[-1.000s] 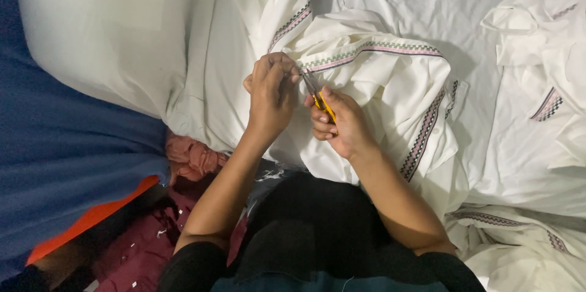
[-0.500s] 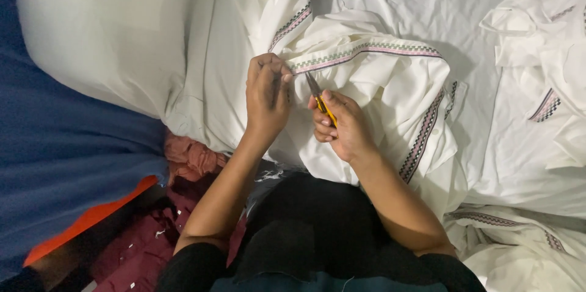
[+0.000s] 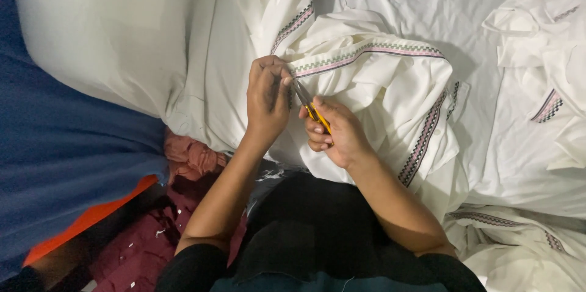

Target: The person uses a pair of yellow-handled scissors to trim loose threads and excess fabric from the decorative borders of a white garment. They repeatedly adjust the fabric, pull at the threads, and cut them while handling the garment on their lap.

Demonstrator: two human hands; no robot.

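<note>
- White cloth covers the whole work surface, with a blue sheet [image 3: 67, 164] far left of the white garment [image 3: 378, 90].
- Left hand [image 3: 267, 100] pinches the garment's patterned trim [image 3: 366, 53], grip closed on it.
- Right hand [image 3: 339, 133], just beside, grips a yellow-handled thread cutter [image 3: 312, 109], tip at that trim.

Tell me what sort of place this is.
Probably a garment finishing or tailoring workspace. White garments with woven trim lie heaped all around, the right hand holds a small yellow-handled thread cutter at a hem, and the left hand pinches the fabric.
</note>
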